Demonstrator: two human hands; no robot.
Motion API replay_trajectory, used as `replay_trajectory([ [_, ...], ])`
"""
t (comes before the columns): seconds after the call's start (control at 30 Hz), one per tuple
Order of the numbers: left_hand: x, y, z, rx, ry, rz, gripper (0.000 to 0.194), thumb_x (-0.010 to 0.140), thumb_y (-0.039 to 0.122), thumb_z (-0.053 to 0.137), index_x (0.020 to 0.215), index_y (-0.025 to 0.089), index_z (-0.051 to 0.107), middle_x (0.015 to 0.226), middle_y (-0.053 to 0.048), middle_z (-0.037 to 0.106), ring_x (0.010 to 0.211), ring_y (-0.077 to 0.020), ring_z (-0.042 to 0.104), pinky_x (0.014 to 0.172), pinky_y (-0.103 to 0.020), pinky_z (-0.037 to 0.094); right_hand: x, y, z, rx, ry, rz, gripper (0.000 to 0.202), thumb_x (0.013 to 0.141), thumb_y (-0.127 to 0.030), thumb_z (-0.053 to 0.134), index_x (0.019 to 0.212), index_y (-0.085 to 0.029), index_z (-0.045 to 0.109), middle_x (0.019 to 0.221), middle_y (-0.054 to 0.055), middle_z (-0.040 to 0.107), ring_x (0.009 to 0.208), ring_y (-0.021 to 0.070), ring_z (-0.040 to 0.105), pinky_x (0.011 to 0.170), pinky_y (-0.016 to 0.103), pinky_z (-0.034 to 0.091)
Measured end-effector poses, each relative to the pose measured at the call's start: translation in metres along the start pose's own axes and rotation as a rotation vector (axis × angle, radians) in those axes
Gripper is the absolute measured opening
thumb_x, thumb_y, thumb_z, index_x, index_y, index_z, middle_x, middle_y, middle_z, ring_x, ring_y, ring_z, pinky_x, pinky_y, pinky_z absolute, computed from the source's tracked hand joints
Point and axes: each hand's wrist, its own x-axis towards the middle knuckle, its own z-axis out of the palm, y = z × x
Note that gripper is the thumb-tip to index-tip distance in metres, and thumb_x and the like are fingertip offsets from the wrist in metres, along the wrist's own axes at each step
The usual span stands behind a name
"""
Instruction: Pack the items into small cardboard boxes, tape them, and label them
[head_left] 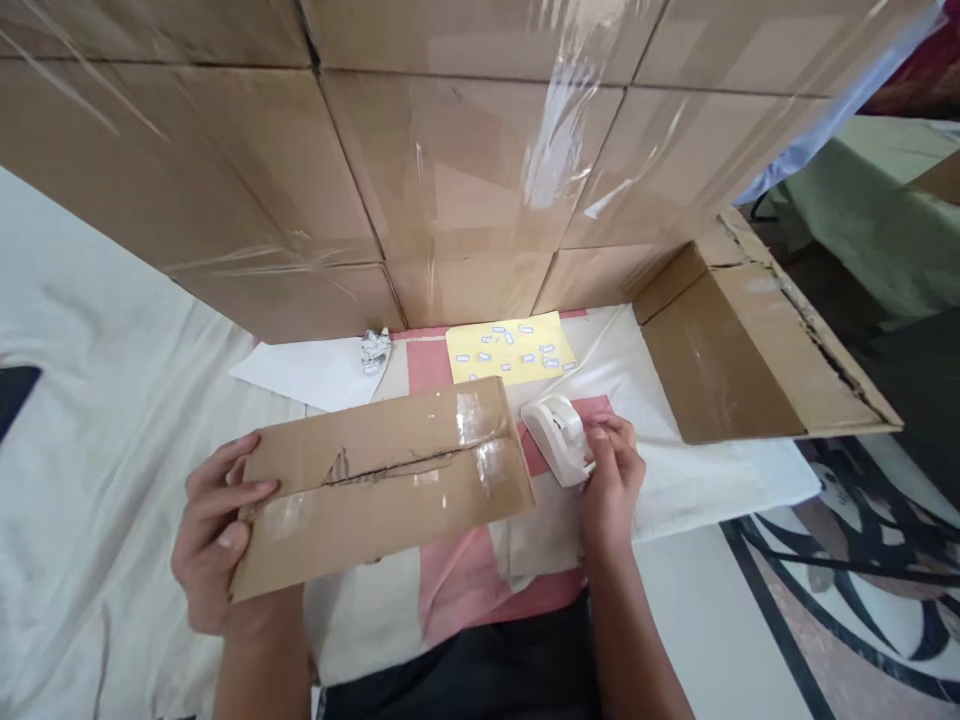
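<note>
My left hand (217, 540) grips the left end of a long brown cardboard piece (405, 500), thumb and fingers closed on its edge. A rough torn seam runs along the middle of the cardboard, and shiny strips of clear tape lie across it near both ends. Just off its right end is a white tape dispenser (556, 440), tilted. My right hand (613, 470) has its fingers closed at the dispenser's right side. Whether a strip of tape is between those fingertips is too small to tell.
A tall wall of taped cardboard (465, 160) stands ahead, with an open cardboard compartment (720, 350) at right. A yellow sheet (480, 372) bearing small white labels, a white paper (315, 375) and a crumpled printed scrap (375, 352) lie on the cloth (675, 480).
</note>
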Motion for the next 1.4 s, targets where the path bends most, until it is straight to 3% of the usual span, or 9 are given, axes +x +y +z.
replay_trajectory([
  [0.1,0.001,0.0,0.003,-0.093,-0.043,0.103,0.026,0.07,0.022,0.053,0.08,0.023,0.077,0.106,-0.007,0.073,0.126,-0.0323,0.06,0.12,-0.057,0.034,-0.003,0.003,-0.001,0.068,-0.002,-0.016,0.037,0.092,-0.029,0.056,0.056,-0.019,0.053,0.103,0.005,0.063,0.108,0.023,0.059,0.093,0.034,0.04],
  [0.27,0.001,-0.002,0.001,-0.159,-0.116,0.075,0.025,0.074,0.021,0.053,0.084,0.022,0.076,0.123,-0.007,0.071,0.127,-0.0279,0.059,0.119,-0.052,0.037,-0.004,0.007,-0.001,0.037,0.008,-0.024,0.032,0.086,-0.024,0.056,0.054,-0.02,0.058,0.097,0.003,0.065,0.105,0.0218,0.06,0.095,0.034,0.038],
  [0.63,0.001,-0.01,-0.009,-0.115,-0.176,0.087,0.021,0.083,0.024,0.056,0.09,0.023,0.076,0.13,-0.006,0.069,0.129,-0.0273,0.058,0.119,-0.048,0.036,0.003,0.007,-0.002,0.022,-0.071,-0.043,0.04,0.092,-0.034,0.052,0.054,-0.021,0.053,0.088,0.003,0.068,0.095,0.0204,0.062,0.088,0.032,0.042],
  [0.8,0.002,-0.014,-0.008,-0.168,-0.179,0.083,0.02,0.084,0.028,0.056,0.087,0.022,0.074,0.131,-0.005,0.067,0.128,-0.0272,0.058,0.118,-0.049,0.038,0.006,0.006,0.0,-0.029,-0.111,-0.004,0.034,0.084,-0.033,0.051,0.052,-0.022,0.047,0.088,0.003,0.067,0.088,0.019,0.059,0.081,0.031,0.042],
  [0.9,0.002,-0.013,-0.007,-0.153,-0.185,0.058,0.019,0.083,0.029,0.056,0.088,0.022,0.074,0.132,-0.005,0.066,0.129,-0.0279,0.057,0.119,-0.05,0.038,0.013,-0.004,-0.007,-0.083,-0.178,0.047,0.035,0.082,-0.035,0.052,0.05,-0.022,0.05,0.084,0.003,0.066,0.084,0.0197,0.059,0.079,0.032,0.043],
  [1.03,0.001,-0.008,-0.008,-0.133,-0.192,0.049,0.019,0.084,0.027,0.056,0.088,0.023,0.074,0.133,-0.005,0.066,0.132,-0.0286,0.055,0.121,-0.05,0.036,0.028,-0.034,-0.03,-0.232,-0.334,0.109,0.026,0.075,-0.036,0.07,0.054,-0.02,0.068,0.079,0.005,0.066,0.087,0.0235,0.061,0.081,0.033,0.042],
  [1.2,-0.001,-0.003,-0.009,-0.122,-0.195,0.063,0.02,0.084,0.023,0.057,0.092,0.023,0.076,0.134,-0.004,0.067,0.132,-0.0272,0.056,0.122,-0.051,0.035,0.041,-0.067,-0.043,-0.428,-0.653,0.378,0.034,0.086,-0.046,0.067,0.067,-0.018,0.068,0.072,0.005,0.066,0.064,0.017,0.056,0.06,0.03,0.039],
  [1.3,-0.003,-0.002,-0.011,-0.122,-0.194,0.073,0.021,0.084,0.022,0.057,0.093,0.024,0.076,0.136,-0.004,0.066,0.133,-0.0271,0.055,0.122,-0.051,0.035,0.04,-0.072,-0.042,-0.387,-0.689,0.474,0.034,0.087,-0.046,0.065,0.069,-0.018,0.06,0.073,0.005,0.066,0.056,0.0147,0.06,0.053,0.027,0.039],
  [1.4,-0.005,0.0,-0.013,-0.115,-0.196,0.072,0.022,0.084,0.023,0.057,0.094,0.024,0.077,0.136,-0.004,0.066,0.133,-0.0273,0.056,0.122,-0.051,0.036,0.033,-0.069,-0.042,-0.328,-0.684,0.502,0.03,0.086,-0.046,0.068,0.08,-0.017,0.061,0.095,0.008,0.069,0.068,0.0185,0.073,0.054,0.025,0.045],
])
